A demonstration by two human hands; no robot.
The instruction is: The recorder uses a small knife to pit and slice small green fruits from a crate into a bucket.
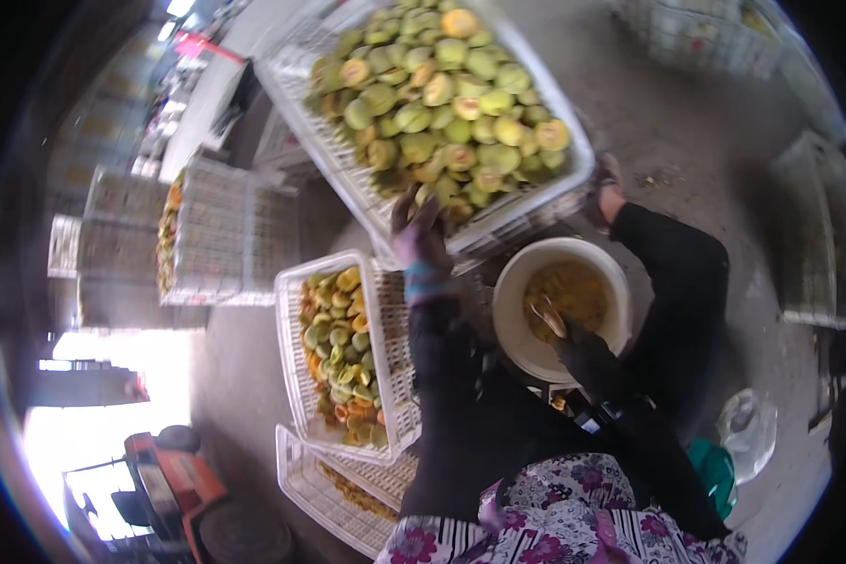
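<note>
Floral apron [573, 477], bucket [509, 315], crates [327, 167] around

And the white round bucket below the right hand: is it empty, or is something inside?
Not empty: yellow-orange pieces lie inside the white bucket, lower than its rim.

Smooth plastic bucket [506, 315], openwork plastic crate [578, 162], matt cloth sleeve [438, 343]; floor [230, 376], blurred, seems matt.

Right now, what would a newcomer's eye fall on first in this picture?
Probably the heap of green and yellow fruit in the big white crate at top centre. Next, likely, the white bucket below and right of it, orange-yellow inside, then the orange-red vehicle at lower left.
</note>
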